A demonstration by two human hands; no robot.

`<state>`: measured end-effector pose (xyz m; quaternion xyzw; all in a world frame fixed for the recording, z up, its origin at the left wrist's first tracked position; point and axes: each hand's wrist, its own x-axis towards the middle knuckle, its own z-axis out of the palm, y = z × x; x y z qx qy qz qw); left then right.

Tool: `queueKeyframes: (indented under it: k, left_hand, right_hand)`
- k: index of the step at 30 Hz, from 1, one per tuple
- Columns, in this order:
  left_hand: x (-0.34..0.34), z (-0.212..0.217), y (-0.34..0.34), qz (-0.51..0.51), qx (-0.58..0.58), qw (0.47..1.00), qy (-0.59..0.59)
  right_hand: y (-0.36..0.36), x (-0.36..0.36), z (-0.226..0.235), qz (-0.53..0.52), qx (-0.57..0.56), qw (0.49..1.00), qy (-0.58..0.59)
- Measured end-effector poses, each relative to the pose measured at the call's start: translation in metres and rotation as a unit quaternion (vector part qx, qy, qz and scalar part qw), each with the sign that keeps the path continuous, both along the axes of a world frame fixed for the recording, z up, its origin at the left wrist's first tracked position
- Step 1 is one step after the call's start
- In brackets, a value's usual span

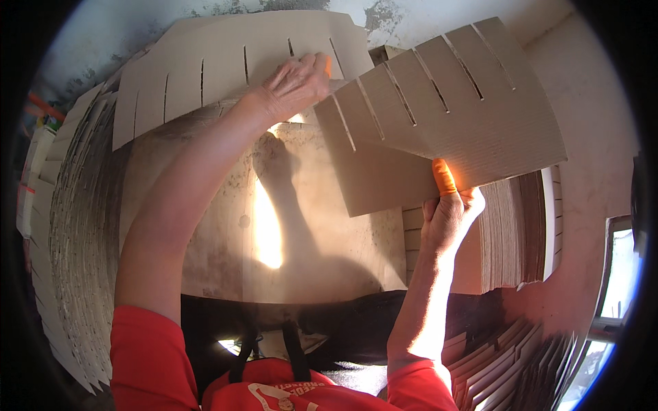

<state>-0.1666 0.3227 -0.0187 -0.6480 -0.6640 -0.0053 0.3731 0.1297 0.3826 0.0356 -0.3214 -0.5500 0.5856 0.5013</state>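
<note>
My right hand point(452, 205) is closed on the near edge of a brown slotted cardboard sheet point(473, 116), its thumb in an orange finger cover on top. The sheet is tilted, with long narrow slots running in from its far edge. Under its left part shows another plain brown cardboard piece point(384, 181); whether it is separate I cannot tell. My left hand point(298, 85) has its fingers curled at the near right part of a second slotted sheet point(226, 61), close to the first one's left corner. Orange covers a left fingertip too; its exact grip is partly hidden.
A wooden work board point(199, 226) lies before me, with sunlight and my arm's shadow on it. Tall cardboard stacks stand at the left point(82, 226) and right point(510, 233). More slotted pieces point(493, 363) lean at lower right. A stained wall point(411, 20) rises behind.
</note>
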Motion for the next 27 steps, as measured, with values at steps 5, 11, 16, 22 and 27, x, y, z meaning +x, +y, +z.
queueKeyframes:
  k: [5,11,16,22,27]
  left_hand:
    - [0.01,-0.01,-0.007,-0.047,0.038,0.998,0.0]
    - [0.008,-0.016,-0.025,0.035,-0.041,0.997,-0.048]
    - [0.024,-0.01,-0.039,0.033,-0.092,0.994,0.047]
    - [0.059,-0.012,-0.052,-0.04,-0.065,0.997,0.024]
    - [0.084,-0.012,-0.066,-0.08,-0.072,0.994,0.014]
  right_hand:
    - [-0.001,0.001,-0.004,0.003,0.028,1.0,0.001]
    - [0.0,0.001,-0.01,0.023,0.044,0.998,0.041]
    - [0.004,-0.002,-0.019,0.016,0.061,0.997,0.054]
    - [0.002,-0.003,-0.019,0.02,0.063,0.998,0.025]
    - [-0.003,-0.006,-0.018,0.016,0.067,0.997,0.018]
